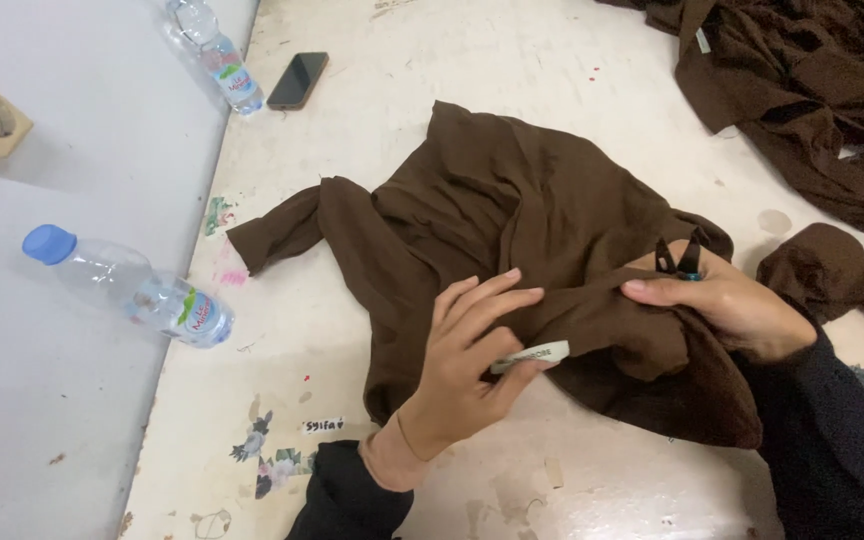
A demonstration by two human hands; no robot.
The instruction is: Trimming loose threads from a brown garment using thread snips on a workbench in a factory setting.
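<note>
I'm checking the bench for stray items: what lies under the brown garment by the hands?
Only the pale worktable shows around the brown garment. The left hand pinches its white label; the right hand holds small black snips. Anything beneath the cloth is covered.

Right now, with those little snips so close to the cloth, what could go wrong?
The right hand holds small black snips against the brown garment, so a stray cut might nick the fabric rather than a thread. The left hand pinches the white label close by, so its fingers could get caught. The bottle on its side at the table edge might roll.
</note>
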